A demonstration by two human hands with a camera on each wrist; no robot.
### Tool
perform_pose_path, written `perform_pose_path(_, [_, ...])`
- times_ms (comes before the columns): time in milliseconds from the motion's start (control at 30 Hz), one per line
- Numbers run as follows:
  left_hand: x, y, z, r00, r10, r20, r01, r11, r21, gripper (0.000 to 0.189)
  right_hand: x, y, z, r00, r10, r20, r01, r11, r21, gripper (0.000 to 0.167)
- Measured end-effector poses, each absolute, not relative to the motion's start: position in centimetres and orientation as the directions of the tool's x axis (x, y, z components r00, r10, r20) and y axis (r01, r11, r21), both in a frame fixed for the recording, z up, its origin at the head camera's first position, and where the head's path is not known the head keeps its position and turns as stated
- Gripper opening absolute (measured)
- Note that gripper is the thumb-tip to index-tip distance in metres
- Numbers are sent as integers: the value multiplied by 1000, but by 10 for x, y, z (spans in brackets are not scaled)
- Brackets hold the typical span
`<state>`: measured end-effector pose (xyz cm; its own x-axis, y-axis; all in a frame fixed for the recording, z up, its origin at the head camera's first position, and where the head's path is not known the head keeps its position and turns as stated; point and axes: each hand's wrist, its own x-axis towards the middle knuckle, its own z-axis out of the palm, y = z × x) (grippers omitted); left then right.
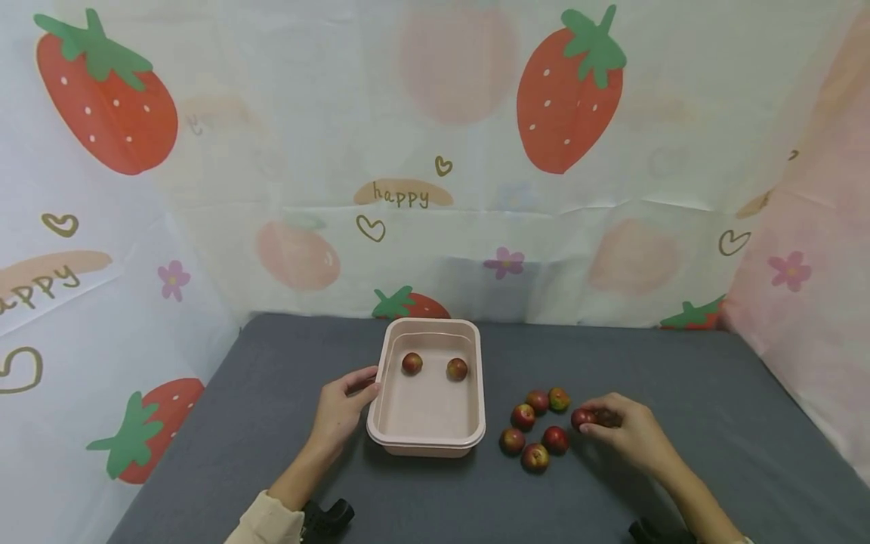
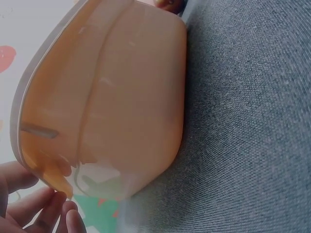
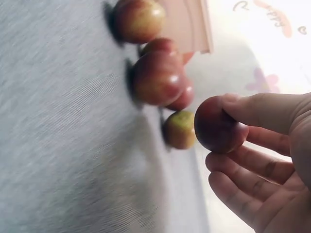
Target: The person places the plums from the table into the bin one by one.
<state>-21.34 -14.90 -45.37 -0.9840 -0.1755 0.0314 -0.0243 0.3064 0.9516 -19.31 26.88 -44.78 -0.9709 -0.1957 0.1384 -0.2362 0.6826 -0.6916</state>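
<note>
A plum (image 1: 582,419), dark red and glossy, is pinched between the thumb and fingers of my right hand (image 1: 633,432), just above the table right of the other plums. In the right wrist view this plum (image 3: 216,125) overlaps a greenish-yellow one (image 3: 180,129) behind it. My left hand (image 1: 337,412) holds the left rim of a pale pink plastic box (image 1: 430,412); the left wrist view shows fingers (image 2: 46,208) at its lip. Inside the box, towards the far end, lie two plums, one on the left (image 1: 411,363) and one on the right (image 1: 457,369).
Several loose plums, the nearest one (image 1: 535,458) mottled yellow and red, lie on the grey tablecloth (image 1: 544,506) between box and right hand. A strawberry-print curtain (image 1: 476,227) rises behind the table and along both sides. Black wrist straps (image 1: 328,520) show low in the head view.
</note>
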Motion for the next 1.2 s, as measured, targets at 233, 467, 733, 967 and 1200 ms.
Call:
perform_pose_path(233, [-213,-148,-453,-983,-183,21,-37,311,950,35,-195,264,-432,-951,-229,208,-309,679,-666,29])
perform_pose_path(467, [-212,-149,-453,-983,-183,22,-36,311,950,35,-204,257,-423,-938,-264,223,-344,657,-670,29])
perform_pose_path(733, [-212,-149,-453,-983,-181,23,-34,306,952,35,-217,248,-414,-927,-291,238,-372,620,-691,26])
perform_pose_path(967, [-212,-149,-452,-983,-181,16,-40,298,954,35,-226,239,-405,-917,-306,256,-396,626,-672,27])
perform_pose_path(1200, [-212,-147,-451,-981,-195,-3,-64,303,951,35,-238,230,-398,-913,-326,246,-402,609,-684,30])
